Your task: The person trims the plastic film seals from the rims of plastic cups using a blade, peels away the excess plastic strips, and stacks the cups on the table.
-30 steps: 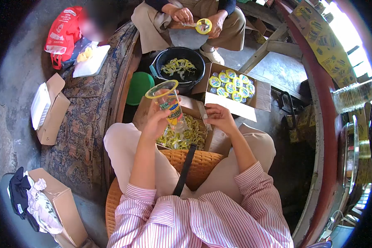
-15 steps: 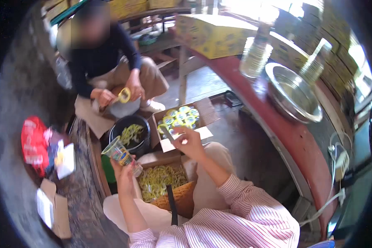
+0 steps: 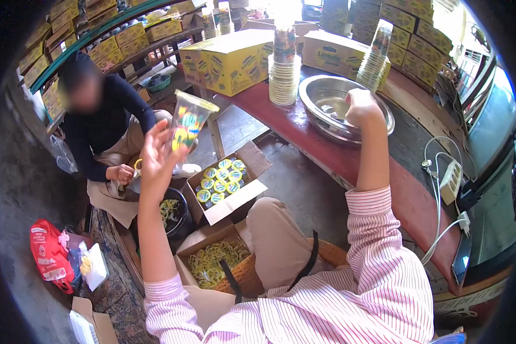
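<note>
My left hand (image 3: 155, 157) is raised and holds a clear plastic cup (image 3: 190, 121) with a colourful print, tilted with its rim up. My right hand (image 3: 363, 109) reaches to the metal basin (image 3: 307, 103), over its right inner side. Its fingers are bent together and point down; what they hold, if anything, is hidden. Cloudy liquid and something pale show in the basin. Below my arms, a cardboard box (image 3: 183, 258) full of yellow-green strips stands by my legs. Beyond it an open carton (image 3: 252, 195) holds several cups with yellow-rimmed lids.
Stacked cups (image 3: 284, 71) and another tilted stack (image 3: 375, 57) flank the basin on the red-edged table (image 3: 252, 112). A power strip (image 3: 451, 182) with cables lies at right. Another person (image 3: 106, 126) sits at left by a dark bucket (image 3: 180, 226). A red bag (image 3: 49, 252) lies at lower left.
My right hand has moved from above the open carton, where it held a flat greyish thing, up to the basin. My left hand has lifted the cup, and the view has tilted up.
</note>
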Tool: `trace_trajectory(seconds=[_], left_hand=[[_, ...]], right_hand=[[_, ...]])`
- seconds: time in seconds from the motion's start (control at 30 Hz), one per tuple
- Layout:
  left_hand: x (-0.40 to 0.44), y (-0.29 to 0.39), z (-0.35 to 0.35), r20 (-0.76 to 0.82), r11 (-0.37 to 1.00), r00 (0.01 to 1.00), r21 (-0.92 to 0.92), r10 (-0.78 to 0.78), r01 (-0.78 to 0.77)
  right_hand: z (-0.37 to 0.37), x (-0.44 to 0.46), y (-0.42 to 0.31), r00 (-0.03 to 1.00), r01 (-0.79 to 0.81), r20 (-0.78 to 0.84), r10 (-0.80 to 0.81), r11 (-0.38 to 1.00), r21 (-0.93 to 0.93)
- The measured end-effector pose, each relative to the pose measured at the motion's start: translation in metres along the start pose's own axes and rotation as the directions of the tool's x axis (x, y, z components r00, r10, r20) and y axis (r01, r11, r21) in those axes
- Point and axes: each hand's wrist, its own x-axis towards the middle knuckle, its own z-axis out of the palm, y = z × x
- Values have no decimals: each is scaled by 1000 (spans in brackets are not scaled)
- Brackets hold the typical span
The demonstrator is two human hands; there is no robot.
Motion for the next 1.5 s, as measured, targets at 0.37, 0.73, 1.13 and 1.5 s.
trace_trajectory(seconds=[0.37, 0.73, 1.13, 1.5], left_hand=[[115, 75, 45, 74, 971, 994, 217, 83, -97], [241, 122, 122, 57, 798, 940, 513, 336, -316], [279, 129, 177, 208, 605, 974, 765, 93, -221], [297, 72, 192, -19, 649, 920, 715, 391, -260]], right_hand=[[10, -1, 17, 978, -20, 209, -8, 991, 130], [14, -7, 21, 995, -41, 98, 0, 907, 419], [4, -12, 15, 985, -50, 172, -31, 892, 449], [0, -14, 13, 982, -71, 186, -20, 881, 467]])
